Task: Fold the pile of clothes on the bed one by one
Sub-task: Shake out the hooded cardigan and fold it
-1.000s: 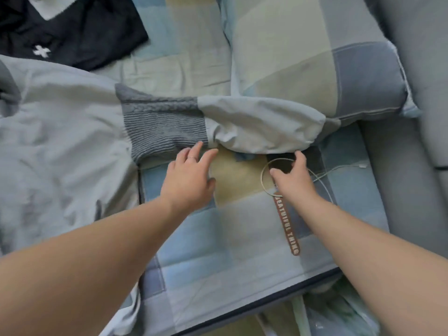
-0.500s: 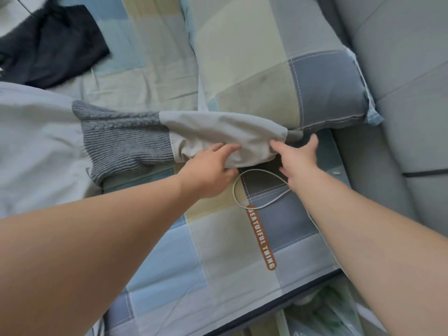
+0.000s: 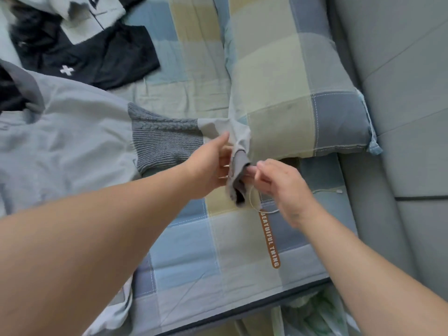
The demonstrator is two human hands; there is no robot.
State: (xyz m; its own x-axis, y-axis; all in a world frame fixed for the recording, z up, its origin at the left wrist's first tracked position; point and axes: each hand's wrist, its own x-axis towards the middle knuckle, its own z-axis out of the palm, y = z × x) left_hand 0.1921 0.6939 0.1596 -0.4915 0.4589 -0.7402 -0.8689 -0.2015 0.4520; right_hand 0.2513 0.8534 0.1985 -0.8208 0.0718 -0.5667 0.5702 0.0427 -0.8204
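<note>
Head view: one sleeve end of the grey jacket (image 3: 72,141) is held up off the bed (image 3: 189,251).
The left hand (image 3: 211,166) grips the sleeve (image 3: 164,146) just short of its cuff (image 3: 238,163), and the right hand (image 3: 278,183) pinches the cuff from the other side, so it hangs between them. The sleeve's long axis runs leftward from the hands to the jacket body, which is spread flat, so the left arm is nearer. Counted: one jacket, one black garment (image 3: 101,57) and one pale garment (image 3: 92,20) beyond it, one pillow (image 3: 303,93), and one white cable (image 3: 253,202) beside the right hand.

checked pillow (image 3: 291,93) on checked sheet (image 3: 189,251); white cable (image 3: 326,191); perhaps a plastic bag (image 3: 322,318) below
</note>
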